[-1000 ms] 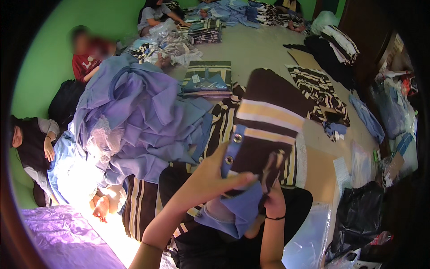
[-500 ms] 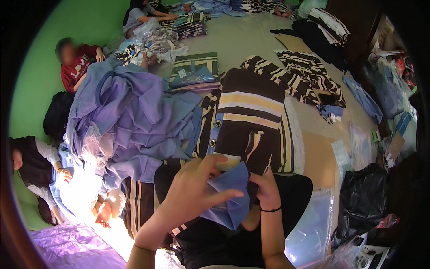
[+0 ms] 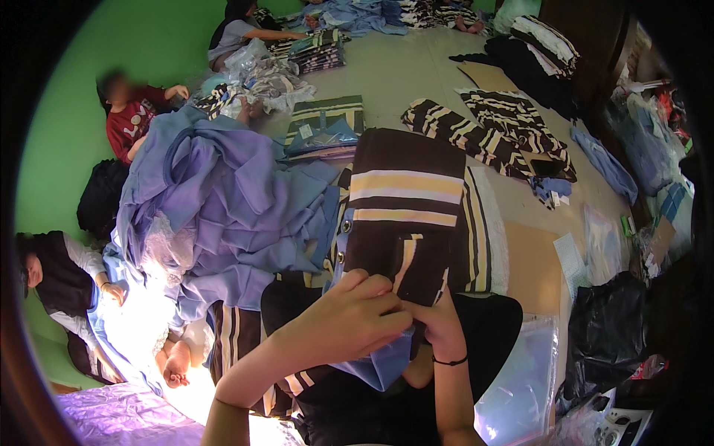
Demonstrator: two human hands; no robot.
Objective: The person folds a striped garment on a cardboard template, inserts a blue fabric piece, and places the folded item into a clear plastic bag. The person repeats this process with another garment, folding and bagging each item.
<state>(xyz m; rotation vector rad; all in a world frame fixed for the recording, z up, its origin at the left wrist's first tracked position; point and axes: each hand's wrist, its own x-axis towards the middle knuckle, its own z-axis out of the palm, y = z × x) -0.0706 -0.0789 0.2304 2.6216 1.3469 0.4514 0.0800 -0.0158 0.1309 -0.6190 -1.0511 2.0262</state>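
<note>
A dark brown shirt with cream and yellow stripes (image 3: 405,201) lies spread in front of me, a blue placket with snaps along its left edge. Both hands meet at its near edge. My left hand (image 3: 346,316) is curled over a blue piece of the garment (image 3: 383,364), which hangs down below the fingers. My right hand (image 3: 439,323), a dark band on its wrist, pinches the shirt's brown hem from the other side. The fingertips of both hands touch.
A big heap of lilac-blue fabric (image 3: 223,215) rises at my left. Folded striped shirts (image 3: 323,123) and loose ones (image 3: 491,134) lie beyond. Clear plastic bags (image 3: 520,386) and a black bag (image 3: 606,334) sit at right. Other people sit at left (image 3: 59,290) and far back (image 3: 238,33).
The striped shirt, lifted a second ago, has come down and lies flatter. My hands have drawn together near my body, bunching the blue piece between them.
</note>
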